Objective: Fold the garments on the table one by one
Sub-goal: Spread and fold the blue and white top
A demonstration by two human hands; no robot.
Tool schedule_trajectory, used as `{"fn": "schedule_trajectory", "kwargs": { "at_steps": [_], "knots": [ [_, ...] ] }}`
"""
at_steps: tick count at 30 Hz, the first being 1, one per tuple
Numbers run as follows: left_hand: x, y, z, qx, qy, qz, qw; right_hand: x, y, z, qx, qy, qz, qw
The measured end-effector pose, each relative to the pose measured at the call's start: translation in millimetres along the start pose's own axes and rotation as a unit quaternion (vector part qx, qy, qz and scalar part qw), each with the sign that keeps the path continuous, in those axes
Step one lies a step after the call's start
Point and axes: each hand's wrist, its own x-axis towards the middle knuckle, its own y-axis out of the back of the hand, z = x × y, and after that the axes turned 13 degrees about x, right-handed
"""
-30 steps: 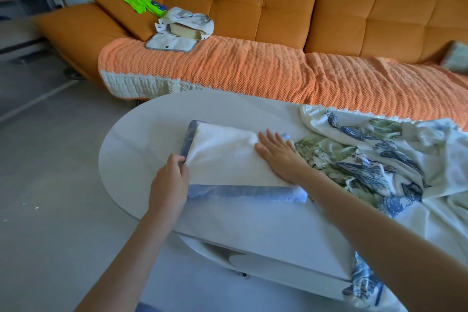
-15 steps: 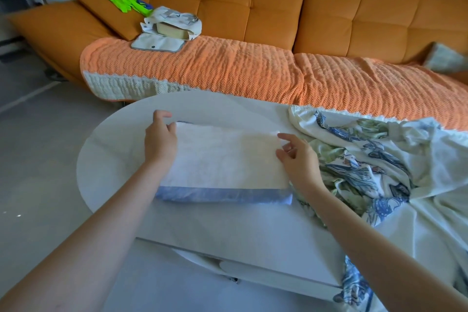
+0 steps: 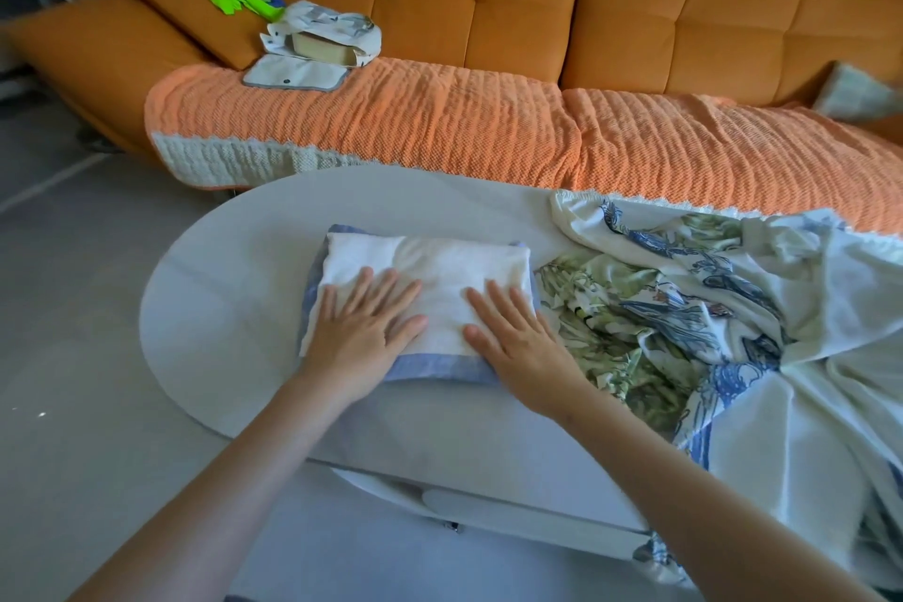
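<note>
Open tabletop on the left, cloth heap on the right

Bare tabletop (image 3: 215, 308) lies left of the folded garment (image 3: 430, 269); the crumpled patterned garment (image 3: 684, 308) crowds the frame's right, touching its edge.

The white oval table (image 3: 220, 323) carries two things — a folded white-and-blue garment (image 3: 440, 269) and a crumpled floral garment (image 3: 684, 318).

Single head-worn wide-angle view, looking forward and down, close over the table (image 3: 234, 308), sofa (image 3: 635, 15) beyond
</note>
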Motion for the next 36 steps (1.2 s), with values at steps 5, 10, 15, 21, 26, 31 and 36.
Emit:
{"fn": "schedule_trajectory", "kwargs": {
  "at_steps": [5, 10, 15, 21, 26, 31, 36],
  "knots": [
    [3.6, 11.3, -16.5, -0.1, 0.058, 0.028, 0.993, 5.0, 15.9, -3.4, 0.217, -0.02, 0.03, 0.975],
    [-8.5, 33.3, -48.1, -0.337, 0.257, 0.036, 0.905, 10.4, 51.7, 9.3, 0.351, -0.269, 0.088, 0.893],
    [-4.1, 32.0, -52.5, -0.452, 0.297, -0.022, 0.841, 15.5, 48.6, -11.0, 0.425, -0.296, 0.072, 0.852],
    [-17.3, 34.5, -50.8, -0.478, 0.225, 0.034, 0.848, 8.6, 45.5, -21.4, 0.492, -0.257, 0.022, 0.832],
    [-37.9, 36.9, -45.1, -0.479, 0.108, -0.02, 0.871, -14.4, 46.3, -9.9, 0.515, -0.193, -0.032, 0.834],
    [-49.1, 46.7, -27.9, -0.45, 0.029, -0.06, 0.891, -48.8, 65.3, -4.7, 0.48, -0.192, -0.045, 0.855],
    [-43.9, 59.3, 22.9, -0.42, 0.039, -0.033, 0.906, -87.7, 98.6, 1.3, 0.434, -0.207, 0.014, 0.877]
  ]
}}
